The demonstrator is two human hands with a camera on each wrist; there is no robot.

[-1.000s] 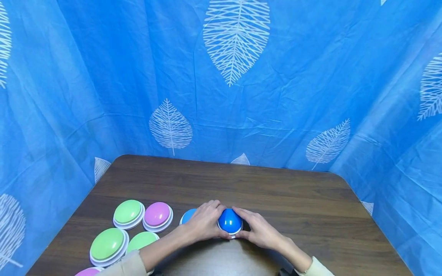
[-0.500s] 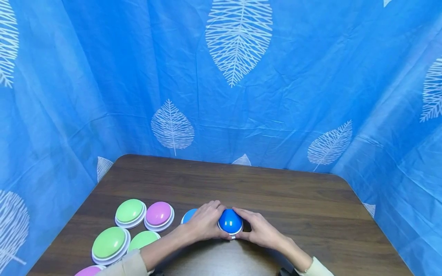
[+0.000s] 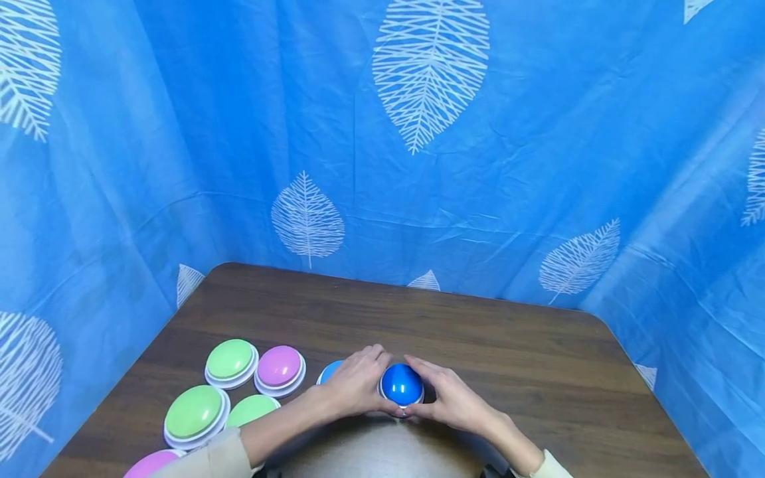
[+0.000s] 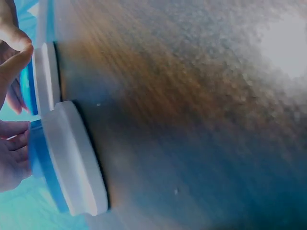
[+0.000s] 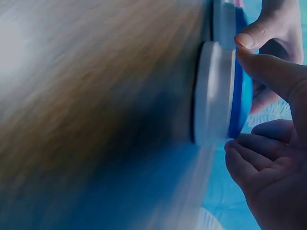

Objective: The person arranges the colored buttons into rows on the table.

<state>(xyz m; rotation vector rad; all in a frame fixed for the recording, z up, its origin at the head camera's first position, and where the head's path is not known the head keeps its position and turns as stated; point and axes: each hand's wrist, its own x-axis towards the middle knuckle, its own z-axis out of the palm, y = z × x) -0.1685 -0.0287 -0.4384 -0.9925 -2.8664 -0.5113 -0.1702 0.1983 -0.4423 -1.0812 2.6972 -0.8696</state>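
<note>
A dark blue domed push button [image 3: 402, 384] with a white round base rests on the wooden table between both hands. My left hand [image 3: 358, 382] holds its left side, thumb at the near rim. From the right, my right hand [image 3: 448, 395] curls thumb and fingers about it, and the two thumbs meet at the front. In the right wrist view the button's white base [image 5: 211, 96] appears set on the tabletop. A lighter blue button [image 3: 330, 372] is partly hidden behind the left hand; the left wrist view shows its white base [image 4: 76, 158] close by.
Left of the hands sit a pink button [image 3: 279, 366] and green buttons, one green button [image 3: 230, 359] at the back. Another pink button [image 3: 152, 463] is cut off by the left sleeve. A blue leaf-print curtain [image 3: 478, 199] surrounds the wooden table [image 3: 508, 345].
The head view has turned slightly, so the scene shifts a little to the right. Both hands keep their places around the dark blue button.
</note>
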